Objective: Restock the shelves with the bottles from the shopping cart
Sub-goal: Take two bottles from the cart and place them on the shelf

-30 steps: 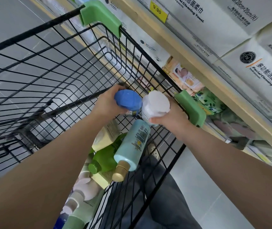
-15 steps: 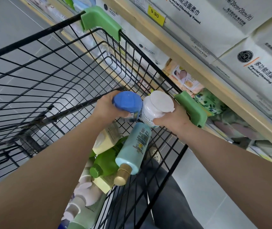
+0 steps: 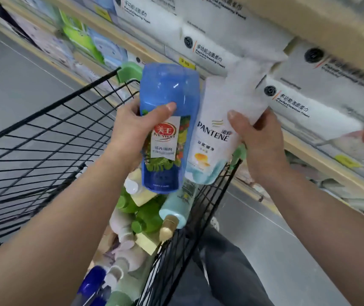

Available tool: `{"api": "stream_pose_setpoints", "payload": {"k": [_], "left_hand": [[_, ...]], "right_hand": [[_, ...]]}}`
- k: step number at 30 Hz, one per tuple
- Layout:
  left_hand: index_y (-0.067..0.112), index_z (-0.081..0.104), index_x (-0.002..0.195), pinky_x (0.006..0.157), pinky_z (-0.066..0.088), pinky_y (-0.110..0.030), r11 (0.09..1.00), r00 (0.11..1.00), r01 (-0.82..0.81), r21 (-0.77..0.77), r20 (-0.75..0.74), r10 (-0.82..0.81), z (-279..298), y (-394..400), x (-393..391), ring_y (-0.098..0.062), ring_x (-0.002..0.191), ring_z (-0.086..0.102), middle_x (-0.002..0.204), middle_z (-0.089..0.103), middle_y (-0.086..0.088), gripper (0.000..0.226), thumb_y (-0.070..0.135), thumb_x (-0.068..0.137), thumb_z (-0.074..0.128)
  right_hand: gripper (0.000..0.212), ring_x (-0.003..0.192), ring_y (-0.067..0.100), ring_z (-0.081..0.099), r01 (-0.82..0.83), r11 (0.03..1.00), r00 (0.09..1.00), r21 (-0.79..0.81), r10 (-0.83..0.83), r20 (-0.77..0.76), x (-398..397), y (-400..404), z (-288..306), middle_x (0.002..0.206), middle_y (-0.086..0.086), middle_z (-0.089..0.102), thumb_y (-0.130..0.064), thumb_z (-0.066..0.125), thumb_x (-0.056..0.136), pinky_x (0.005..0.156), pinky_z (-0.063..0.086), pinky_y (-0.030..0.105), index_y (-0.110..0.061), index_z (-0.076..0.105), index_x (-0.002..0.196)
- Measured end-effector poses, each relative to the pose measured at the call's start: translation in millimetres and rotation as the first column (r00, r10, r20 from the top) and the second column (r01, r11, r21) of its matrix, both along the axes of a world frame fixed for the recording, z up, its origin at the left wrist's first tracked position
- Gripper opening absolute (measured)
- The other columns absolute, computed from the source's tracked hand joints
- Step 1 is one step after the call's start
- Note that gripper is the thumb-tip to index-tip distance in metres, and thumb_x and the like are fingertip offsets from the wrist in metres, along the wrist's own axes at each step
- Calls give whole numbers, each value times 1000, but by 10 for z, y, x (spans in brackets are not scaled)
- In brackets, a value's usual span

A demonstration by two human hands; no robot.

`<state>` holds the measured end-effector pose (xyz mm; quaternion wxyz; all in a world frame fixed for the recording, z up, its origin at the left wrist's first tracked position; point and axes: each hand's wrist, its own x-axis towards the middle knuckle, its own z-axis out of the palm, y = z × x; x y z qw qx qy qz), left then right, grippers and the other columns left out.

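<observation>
My left hand [image 3: 132, 131] grips the blue bottle [image 3: 167, 124], my right hand [image 3: 260, 140] the white Pantene bottle [image 3: 216, 129], above the shopping cart [image 3: 50, 138].

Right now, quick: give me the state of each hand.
Left hand: grips the blue Mewon bottle, lifted above the cart.
Right hand: grips the white Pantene bottle, beside the blue one.

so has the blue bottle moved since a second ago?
Yes. The blue bottle, held in the left hand, has come up out of the shopping cart: it now hangs above the rim, cap end toward the shelves.
</observation>
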<state>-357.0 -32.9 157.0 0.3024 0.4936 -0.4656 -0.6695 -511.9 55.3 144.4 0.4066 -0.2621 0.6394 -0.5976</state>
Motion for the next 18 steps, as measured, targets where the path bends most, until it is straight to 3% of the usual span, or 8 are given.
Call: {"api": "stream_pose_setpoints", "payload": {"k": [2,5,8,12,18], "left_hand": [[16,58,72,48,53,-20,1000,996,4,-1,-94,-4,239,66,-108,-6,46,62,48,65,8,13,10,82,57],[17,59,80,48,52,-20,999,984,47,0,-171,-46,594,252,-249,-6,49,64,53,67,8,5,19,85,56],[18,58,82,49,54,-22,997,979,76,20,-193,-70,831,514,-383,-7,50,64,54,68,8,7,24,85,57],[15,59,88,53,56,-27,985,970,164,45,-188,-152,1021,1012,-636,-11,54,67,59,70,3,16,30,82,59],[16,58,80,52,56,-28,970,955,242,-28,-167,-243,1234,2071,-1197,-9,49,65,53,69,5,8,24,82,60]], "right_hand": [[25,70,1,66,77,994,990,-74,-68,120,-29,61,195,69,-13,71,-24,69,62,62,52,18,-20,59,84],[12,63,4,68,120,987,983,-102,-104,149,-134,266,543,64,-11,72,-26,62,69,57,53,20,-19,59,78],[33,66,10,69,161,984,977,-73,-149,151,-255,585,784,67,-6,73,-41,78,60,61,56,26,-17,62,76],[17,52,8,66,266,963,947,-52,-251,201,-471,1155,1003,57,-5,70,-30,61,82,50,53,21,-15,60,75],[20,47,7,64,322,946,930,-33,-309,197,-913,2317,1248,52,-5,69,-30,58,83,46,53,20,-15,61,70]]}}
